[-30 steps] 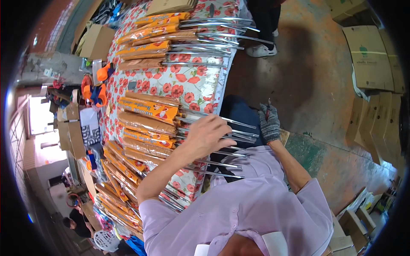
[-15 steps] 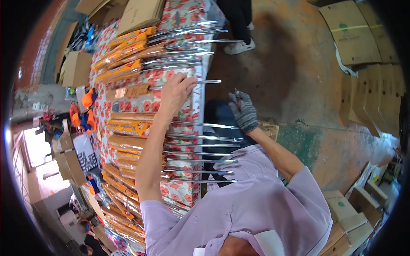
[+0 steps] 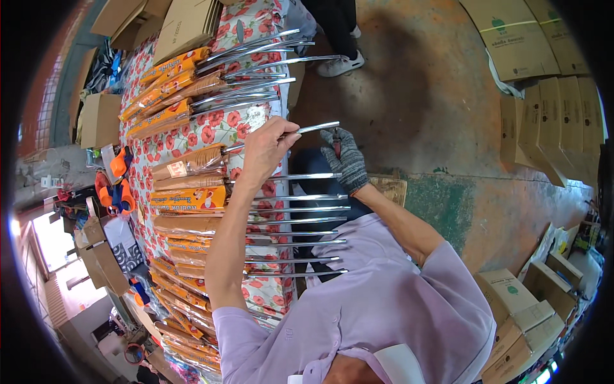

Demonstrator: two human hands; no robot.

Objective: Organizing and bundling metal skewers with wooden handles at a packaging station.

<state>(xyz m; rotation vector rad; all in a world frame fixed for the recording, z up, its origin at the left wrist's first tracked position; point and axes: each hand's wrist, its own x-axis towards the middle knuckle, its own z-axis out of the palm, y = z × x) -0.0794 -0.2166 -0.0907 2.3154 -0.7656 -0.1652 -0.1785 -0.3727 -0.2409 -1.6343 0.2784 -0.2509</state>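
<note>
Over the table edge, my bare left hand (image 3: 263,148) grips a silver metal handle (image 3: 318,127), its free end pointing right. The handle leads to a brown head in clear wrapping (image 3: 198,160), lying on the table to the left. My right hand (image 3: 348,160), in a grey knitted glove, closes round a small red-handled hand tool (image 3: 337,146) whose exact kind I cannot make out. The tool's dark tip is close to the handle's free end; whether they touch is unclear. Similar wrapped pieces with orange labels (image 3: 192,198) lie in a row nearer me, handles jutting over the edge.
Another bunch of orange-labelled pieces (image 3: 169,96) lies farther along the flowered tablecloth (image 3: 208,134). Flat cardboard (image 3: 185,29) rests at the far end. A person's shoe (image 3: 342,66) stands on the floor beyond. Cardboard boxes (image 3: 518,45) are stacked at right.
My left hand has tilted the handle's free end upward and brought it right. My gloved right hand has moved left with the tool, up to that end. The view has shifted slightly.
</note>
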